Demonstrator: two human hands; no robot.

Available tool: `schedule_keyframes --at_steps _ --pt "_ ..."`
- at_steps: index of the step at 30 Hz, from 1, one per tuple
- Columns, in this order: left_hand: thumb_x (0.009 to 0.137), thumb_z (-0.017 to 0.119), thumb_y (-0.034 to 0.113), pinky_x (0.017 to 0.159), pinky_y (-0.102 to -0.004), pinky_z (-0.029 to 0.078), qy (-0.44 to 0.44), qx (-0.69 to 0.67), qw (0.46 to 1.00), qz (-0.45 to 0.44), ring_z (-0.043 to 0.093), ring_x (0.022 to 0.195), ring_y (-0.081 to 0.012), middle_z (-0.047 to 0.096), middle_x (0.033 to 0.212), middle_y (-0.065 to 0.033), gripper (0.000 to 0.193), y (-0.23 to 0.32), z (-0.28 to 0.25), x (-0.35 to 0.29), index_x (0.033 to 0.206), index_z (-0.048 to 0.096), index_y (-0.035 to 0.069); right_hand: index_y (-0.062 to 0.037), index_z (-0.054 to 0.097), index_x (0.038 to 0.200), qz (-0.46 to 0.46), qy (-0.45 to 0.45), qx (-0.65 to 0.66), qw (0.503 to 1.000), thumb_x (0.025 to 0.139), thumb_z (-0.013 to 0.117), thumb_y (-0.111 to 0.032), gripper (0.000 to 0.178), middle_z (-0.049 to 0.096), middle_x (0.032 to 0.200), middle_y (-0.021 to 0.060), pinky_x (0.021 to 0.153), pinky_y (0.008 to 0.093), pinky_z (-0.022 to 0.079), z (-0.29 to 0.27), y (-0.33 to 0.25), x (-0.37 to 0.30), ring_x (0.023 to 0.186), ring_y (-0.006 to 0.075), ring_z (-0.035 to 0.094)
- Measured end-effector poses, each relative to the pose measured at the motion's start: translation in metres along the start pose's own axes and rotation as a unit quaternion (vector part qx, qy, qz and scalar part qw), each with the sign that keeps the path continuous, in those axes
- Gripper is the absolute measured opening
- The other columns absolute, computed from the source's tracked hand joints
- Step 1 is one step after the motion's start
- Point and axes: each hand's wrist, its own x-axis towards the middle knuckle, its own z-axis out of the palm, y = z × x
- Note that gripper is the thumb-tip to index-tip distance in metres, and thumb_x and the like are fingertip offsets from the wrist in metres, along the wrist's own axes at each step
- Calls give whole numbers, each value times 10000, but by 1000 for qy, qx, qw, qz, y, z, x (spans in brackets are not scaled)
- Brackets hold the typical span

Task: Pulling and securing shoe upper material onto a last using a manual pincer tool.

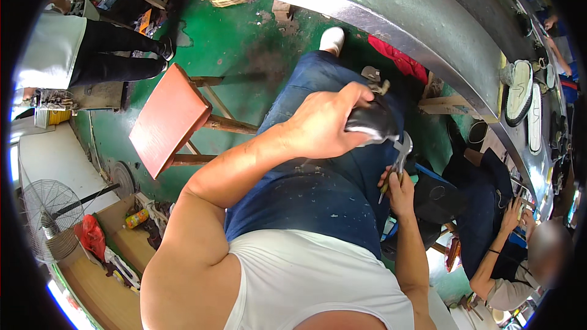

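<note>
My left hand (pixel 330 121) is wrapped over a dark, glossy shoe upper (pixel 374 123) with a pale lower edge, held above my lap. In my right hand (pixel 399 194) is a pair of pincers (pixel 400 157) with curved metal jaws and greenish handles. The jaws are at the right end of the shoe upper; whether they grip its edge I cannot make out. Just beyond my left fingers shows a small metal fitting (pixel 372 74), partly hidden by the hand.
A metal-topped bench (pixel 391 9) curves across the far side and right, bearing several shoes (pixel 520 93). To the left stand a reddish stool (pixel 171 119), a person (pixel 92 49) and a wire fan (pixel 52 211). Another person (pixel 498 263) works at the right.
</note>
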Motion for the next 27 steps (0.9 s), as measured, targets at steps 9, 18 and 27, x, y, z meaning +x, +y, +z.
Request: schedule_keyframes --at_steps 9,18,27 --pt "714 861 335 926 -413 517 -147 -131 956 -217 640 1115 -365 638 1206 -264 727 -76 91 85 1264 571 -41 44 528 1251 3 40 -4 999 955 583 -75 325 606 1012 70 791 284 503 7 -1 -25 854 151 615" --pt "922 631 150 755 -363 544 -79 -72 949 -296 702 776 -252 719 941 -202 357 -59 84 -39 1257 644 27 46 553 1263 -25 -86 -314 945 941 603 -163 387 672 1087 223 869 381 515 11 -64 -18 974 347 672" --pt "954 629 242 777 -387 557 -97 58 990 -85 701 872 -365 702 952 -218 317 -45 98 -41 1122 664 -24 90 554 1142 56 -235 -491 837 936 609 -199 359 657 1016 285 869 489 502 14 -137 11 993 453 635"
